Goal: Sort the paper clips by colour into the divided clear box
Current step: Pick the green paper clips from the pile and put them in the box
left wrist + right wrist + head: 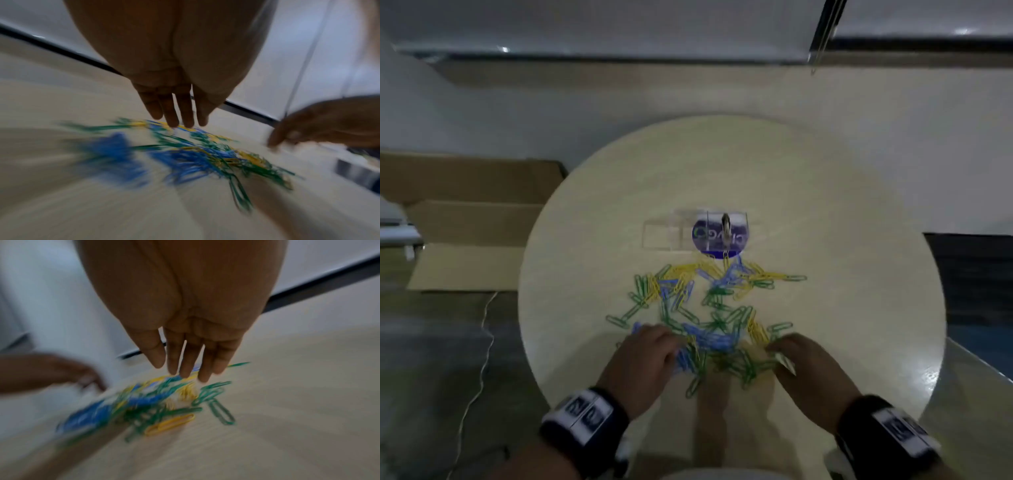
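Green, yellow and blue paper clips [709,308] lie mixed in a loose heap on the round pale table [825,240]. The divided clear box [661,234] stands just beyond the heap, and its compartments look bare on the left side. My left hand [671,342] hovers over the heap's near left edge, above blue clips [115,149], with its fingers [179,120] straight and holding nothing. My right hand [777,347] is at the near right edge by yellow and green clips [185,395], and its fingers [185,369] are also straight. Both wrist views are blurred by motion.
A round blue label [719,236] and a small upright metal piece [726,226] show through the right part of the box. Flattened cardboard [472,219] lies on the floor to the left, with a thin cable [482,342] near it. A dark surface [979,274] is at the right.
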Available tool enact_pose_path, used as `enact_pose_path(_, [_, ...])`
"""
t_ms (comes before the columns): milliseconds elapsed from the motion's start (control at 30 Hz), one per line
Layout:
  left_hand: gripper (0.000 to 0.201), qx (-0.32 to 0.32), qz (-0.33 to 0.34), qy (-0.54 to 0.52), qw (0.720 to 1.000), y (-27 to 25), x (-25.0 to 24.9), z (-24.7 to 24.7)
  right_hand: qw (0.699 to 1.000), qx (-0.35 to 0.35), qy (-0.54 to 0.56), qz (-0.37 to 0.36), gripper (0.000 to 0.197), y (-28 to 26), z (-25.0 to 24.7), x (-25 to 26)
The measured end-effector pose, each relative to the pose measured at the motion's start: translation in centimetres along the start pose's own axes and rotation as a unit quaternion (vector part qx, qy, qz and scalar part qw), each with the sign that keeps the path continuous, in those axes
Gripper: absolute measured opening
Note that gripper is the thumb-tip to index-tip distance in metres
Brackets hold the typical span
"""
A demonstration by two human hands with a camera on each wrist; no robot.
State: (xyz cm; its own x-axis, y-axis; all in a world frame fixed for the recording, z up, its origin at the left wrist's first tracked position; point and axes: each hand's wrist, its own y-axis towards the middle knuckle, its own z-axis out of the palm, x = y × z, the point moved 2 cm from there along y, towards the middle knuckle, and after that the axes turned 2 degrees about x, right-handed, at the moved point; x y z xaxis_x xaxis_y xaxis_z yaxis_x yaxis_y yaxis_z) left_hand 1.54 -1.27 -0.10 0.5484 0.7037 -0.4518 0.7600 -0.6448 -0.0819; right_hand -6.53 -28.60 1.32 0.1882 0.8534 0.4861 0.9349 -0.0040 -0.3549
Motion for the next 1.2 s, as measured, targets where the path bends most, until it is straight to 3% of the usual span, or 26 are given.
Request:
enact_pose_path(67, [0.035,-0.002,0.024,0.033,0.999,3.1,-0.9,1.1,0.997,-0.021,-0.053,-0.051,0.038,2.4,1.1,0.4])
enact_pose_path(167, [0.064,0.043,0.05,0.077,0.995,6.6,-1.9,3.3,0.99,-0.019,-0.117,-0.071,0.052,4.8,2.4,1.3])
enact_pose_path(300, [0.068,0.091,0.025,0.108,0.99,6.9,-1.0,5.1,0.983,0.036,-0.159,-0.081,0.075,5.3,4.1,0.3])
enact_pose_path(400, [0.054,0.088,0.005,0.067,0.994,5.6,-0.1,5.0,0.98,0.066,-0.152,-0.11,0.07,4.8,4.5,-1.0])
enact_pose_path(567, [0.031,0.044,0.036,0.005,0.998,4.2,0.8,4.3,0.988,0.038,-0.081,-0.123,0.059,4.1,2.8,-4.2])
enact_pose_path(667, [0.02,-0.043,-0.007,-0.016,0.999,4.8,0.7,2.9,0.993,-0.071,-0.037,-0.089,0.044,4.0,1.4,-5.3])
enact_pose_path(733, [0.017,-0.08,-0.07,0.006,0.994,5.7,0.7,2.4,0.989,-0.143,-0.036,-0.016,0.033,4.4,1.0,-5.3])
enact_pose_path(800, [0.022,-0.069,-0.113,0.023,0.991,6.8,0.6,2.6,0.985,-0.153,-0.057,0.063,0.033,5.4,1.5,-5.7])
enact_pose_path(900, [0.024,-0.018,-0.127,0.059,0.99,7.8,-0.1,3.4,0.983,-0.074,-0.126,0.112,0.031,7.0,2.2,-5.9])
enact_pose_path(1067, [0.013,-0.019,-0.115,0.072,0.991,7.7,-0.5,3.8,0.981,-0.13,-0.082,0.119,0.006,6.4,-0.1,-6.9])
enact_pose_path(1200, [0.011,-0.027,-0.11,0.065,0.991,7.7,-0.5,3.8,0.981,-0.177,-0.059,0.061,0.01,6.7,-1.7,-7.6])
